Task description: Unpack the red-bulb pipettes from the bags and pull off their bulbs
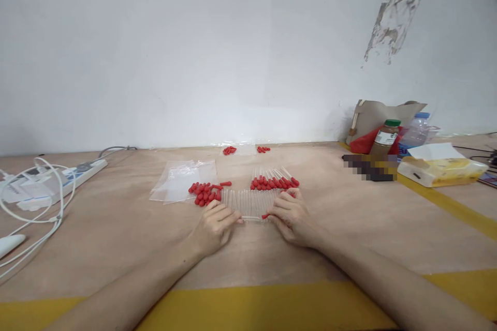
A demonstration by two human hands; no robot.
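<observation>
My left hand [216,226] rests on the table with curled fingers pinching the near end of a clear glass tube [248,206] from a row of bare tubes. My right hand [292,215] is closed too, holding a small red rubber cap [265,215] close to that tube's end. A loose heap of red caps [205,192] lies just beyond my left hand. A row of tubes fitted with red caps [275,181] lies beyond my right hand.
Empty clear plastic bags [181,180] lie at the left of the caps, and two small bagged lots of red caps [245,150] sit by the wall. A power strip with white cables [46,186] lies far left. A jar [385,137], bottle and tissue pack [442,169] stand right.
</observation>
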